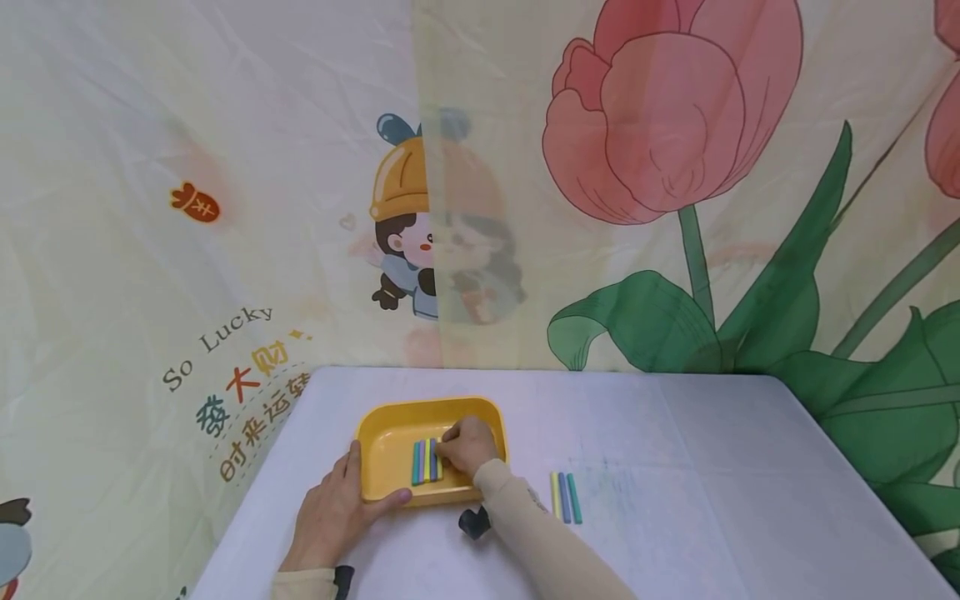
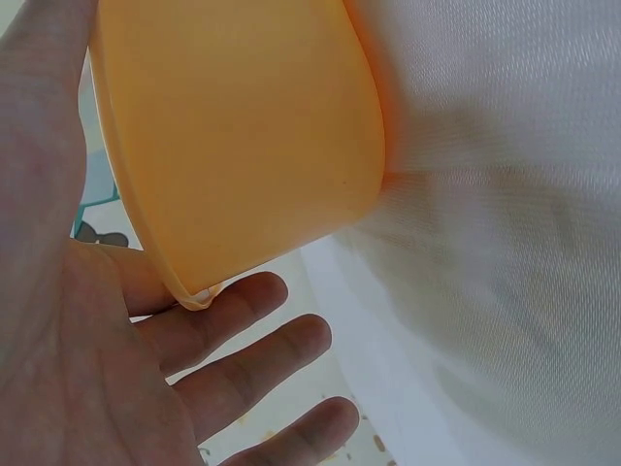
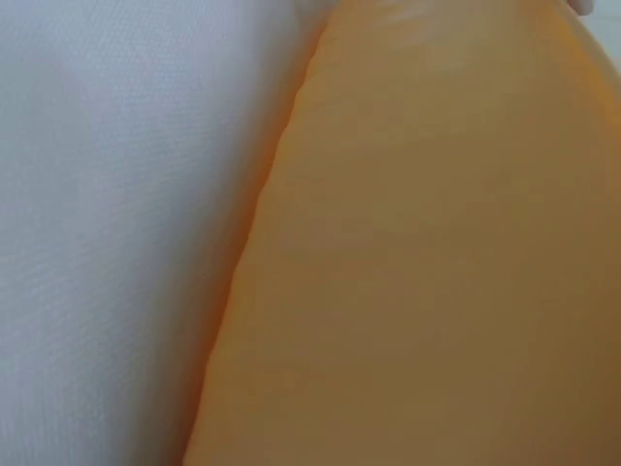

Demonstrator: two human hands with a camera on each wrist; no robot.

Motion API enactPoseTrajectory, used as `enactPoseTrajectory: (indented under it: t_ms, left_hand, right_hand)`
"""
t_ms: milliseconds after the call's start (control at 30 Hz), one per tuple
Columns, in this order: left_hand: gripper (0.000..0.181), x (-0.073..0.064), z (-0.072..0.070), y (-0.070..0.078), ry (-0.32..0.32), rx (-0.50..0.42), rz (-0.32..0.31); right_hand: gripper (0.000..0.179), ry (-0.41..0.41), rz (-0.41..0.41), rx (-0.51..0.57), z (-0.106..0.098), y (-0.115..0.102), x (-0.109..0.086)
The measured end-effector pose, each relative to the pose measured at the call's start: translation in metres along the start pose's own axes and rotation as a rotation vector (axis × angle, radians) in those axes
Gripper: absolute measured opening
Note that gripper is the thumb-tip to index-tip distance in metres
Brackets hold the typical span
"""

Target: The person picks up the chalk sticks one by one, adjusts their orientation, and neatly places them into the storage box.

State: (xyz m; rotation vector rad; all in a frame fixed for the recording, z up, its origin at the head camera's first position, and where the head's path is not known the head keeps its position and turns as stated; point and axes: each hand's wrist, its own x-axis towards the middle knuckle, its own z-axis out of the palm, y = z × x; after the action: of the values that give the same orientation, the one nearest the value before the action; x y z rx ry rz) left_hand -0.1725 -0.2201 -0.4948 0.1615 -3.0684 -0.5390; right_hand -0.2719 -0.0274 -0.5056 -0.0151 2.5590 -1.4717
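Observation:
A yellow tray (image 1: 386, 492) stands on the white-covered table. My left hand (image 1: 330, 508) holds its near left corner, thumb along the front rim and fingers against the left side. The left wrist view shows those fingers (image 2: 252, 383) spread beside the tray wall (image 2: 243, 126). Inside the tray, several chalk sticks (image 1: 422, 461) lie side by side, teal, purple, yellow and blue. Over the right end of this row, my right hand (image 1: 471, 446) pinches a yellow chalk stick (image 1: 440, 471), its upper part hidden by the fingertips. Only the tray's outer wall (image 3: 417, 233) fills most of the right wrist view.
To the right of the tray, three chalk sticks, yellow, blue and teal (image 1: 575, 498), lie on the table (image 1: 675, 533). Faint bluish smudges mark the cloth beside them. A printed curtain (image 1: 480, 350) hangs behind the table's far edge.

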Motion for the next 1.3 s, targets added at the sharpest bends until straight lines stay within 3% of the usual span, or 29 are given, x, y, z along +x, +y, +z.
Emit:
enactPoseTrajectory:
  t_ms: [333,700,933,1300]
  left_hand:
    - [0.134,-0.001,0.001,-0.001,0.013,-0.001,0.012]
    - [0.136,0.002,0.003,-0.001,0.011,0.006,-0.005]
    - [0.135,0.0,0.003,0.0,0.019,0.004,-0.002]
    - [0.136,-0.001,0.003,0.0,0.027,0.004,-0.001]
  right_hand:
    - [0.02,-0.003,-0.064,-0.027,-0.013,-0.004,-0.009]
    - [0.019,-0.018,-0.14,0.111,-0.046,-0.01,-0.029]
    - [0.021,-0.007,-0.127,0.143,-0.067,-0.006,-0.043]
    - [0.032,0.056,-0.115,0.142,-0.097,0.018,-0.067]
